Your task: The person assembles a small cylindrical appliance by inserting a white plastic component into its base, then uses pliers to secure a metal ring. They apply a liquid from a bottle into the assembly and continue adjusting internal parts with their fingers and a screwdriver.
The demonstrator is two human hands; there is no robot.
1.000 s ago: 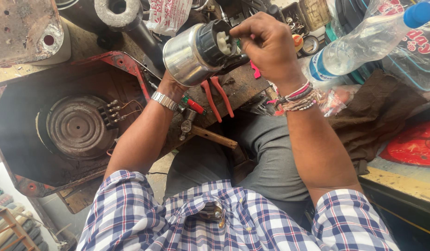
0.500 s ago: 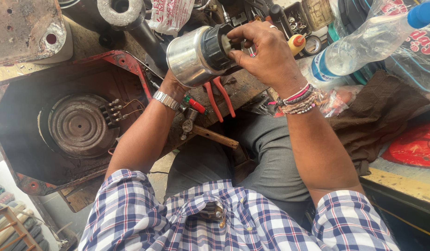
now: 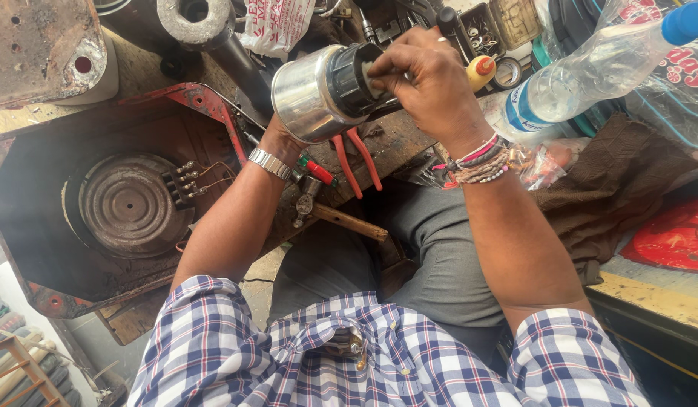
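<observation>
- Shiny metal cylinder with a black ribbed end cap (image 3: 319, 92) sits up off the bench, in front of the chest, tilted with the cap toward the right.
- Left hand (image 3: 277, 139) cradles it from below; its fingers are hidden behind the metal, so their grip can't be read.
- Right hand (image 3: 428, 79) is over the cap, fingers curled together and pressed onto its end face.
- Change from a second ago: the cylinder has drifted a touch left and lower, and the right hand's fingers have shifted round on the cap, so the work on that end looks to be ongoing, I'd judge.
- Just beneath lie red-handled pliers (image 3: 356, 160) on the worn bench.
- Containers: a clear plastic bottle with a blue cap (image 3: 590, 75) lies to the right, contents unclear; a small open tray (image 3: 488, 26) behind holds little metal bits.
- Left, a dark base with a round coiled plate (image 3: 126, 203).
</observation>
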